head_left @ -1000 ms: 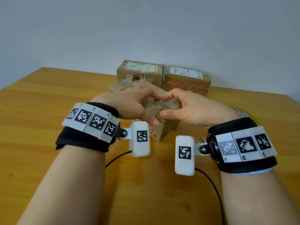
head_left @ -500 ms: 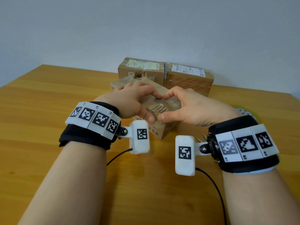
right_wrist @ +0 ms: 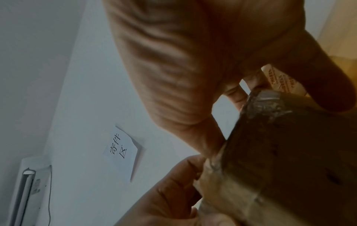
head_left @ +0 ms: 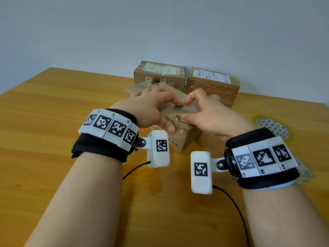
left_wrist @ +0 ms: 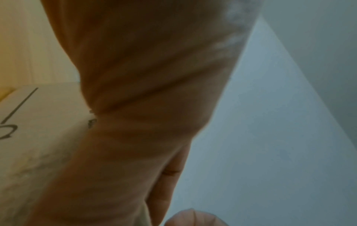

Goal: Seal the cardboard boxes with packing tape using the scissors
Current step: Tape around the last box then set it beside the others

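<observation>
From the head view, both forearms reach forward over the wooden bench (head_left: 53, 122), each wrist wrapped in a black band with white marker tiles. The left hand (head_left: 151, 107) and the right hand (head_left: 210, 114) meet on top of the nearest cardboard box (head_left: 185, 139), which stands on the bench at an angle, one corner toward the viewer. The left hand's fingers curl over the box's top while its thumb lies down the near side; the right hand grips the top from the other side, its thumb pressed on the torn, taped seam. The forefingers nearly touch above the lid. Two more boxes (head_left: 160, 75) stand side by side behind it, near the wall. A tape roll (head_left: 272, 124) lies flat on the bench beyond the right wrist.

In the left wrist view, the left hand (left_wrist: 144, 91) fills the frame, blurred; a pale box face (left_wrist: 38, 122) shows beside it.

In the right wrist view, the right hand (right_wrist: 193, 61) clamps the cardboard box (right_wrist: 289, 152), thumb over its taped edge, and the left hand (right_wrist: 170, 191) holds the lower edge. A paper note (right_wrist: 119, 151) hangs on the wall.
</observation>
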